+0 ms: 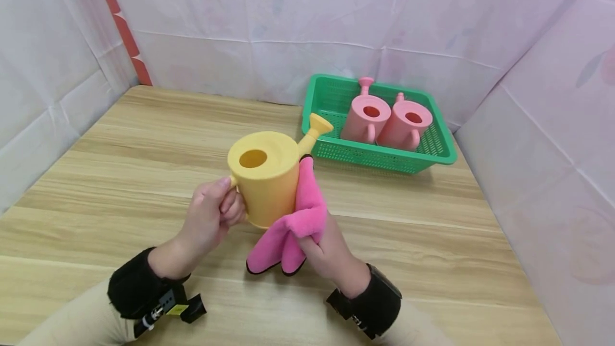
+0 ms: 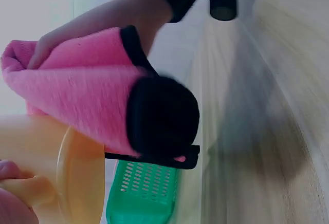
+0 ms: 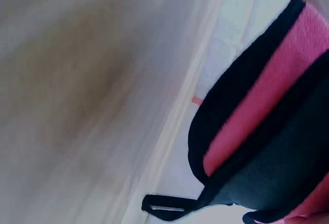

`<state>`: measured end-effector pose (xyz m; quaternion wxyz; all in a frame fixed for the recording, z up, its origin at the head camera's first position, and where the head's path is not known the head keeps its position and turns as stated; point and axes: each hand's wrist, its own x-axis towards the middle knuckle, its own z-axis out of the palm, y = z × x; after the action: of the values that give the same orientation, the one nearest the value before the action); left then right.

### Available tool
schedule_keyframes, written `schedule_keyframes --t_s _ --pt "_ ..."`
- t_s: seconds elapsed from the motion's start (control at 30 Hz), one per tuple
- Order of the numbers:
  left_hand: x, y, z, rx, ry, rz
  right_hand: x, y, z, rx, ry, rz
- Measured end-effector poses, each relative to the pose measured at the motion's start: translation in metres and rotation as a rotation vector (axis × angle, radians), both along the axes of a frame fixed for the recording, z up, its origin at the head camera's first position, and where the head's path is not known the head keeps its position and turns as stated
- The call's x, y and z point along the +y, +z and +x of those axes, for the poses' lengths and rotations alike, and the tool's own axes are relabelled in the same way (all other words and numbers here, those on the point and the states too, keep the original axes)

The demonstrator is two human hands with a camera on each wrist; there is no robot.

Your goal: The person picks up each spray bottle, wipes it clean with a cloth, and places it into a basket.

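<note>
A yellow watering can is held up over the table, its spout pointing to the right. My left hand grips its handle, fingers curled round it. My right hand holds a pink cloth with dark edging against the can's right side, below the spout. Part of the right fingers is hidden behind the cloth. In the left wrist view the cloth lies along the can's body. The right wrist view shows the cloth's hanging folds, pink with a dark face.
A green perforated basket stands at the back right of the wooden table. Two pink watering cans sit side by side in it. Pale patterned sheets surround the table at the back and sides.
</note>
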<state>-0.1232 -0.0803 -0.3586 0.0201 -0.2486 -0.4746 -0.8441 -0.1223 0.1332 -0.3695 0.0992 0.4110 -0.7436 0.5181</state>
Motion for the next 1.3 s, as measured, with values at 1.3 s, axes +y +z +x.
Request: schedule_keyframes --t_s 1.3 --pt "-0.008 -0.011 0.000 0.141 -0.123 -0.196 0.025 0.025 -0.032 -0.281 -0.150 -0.914"
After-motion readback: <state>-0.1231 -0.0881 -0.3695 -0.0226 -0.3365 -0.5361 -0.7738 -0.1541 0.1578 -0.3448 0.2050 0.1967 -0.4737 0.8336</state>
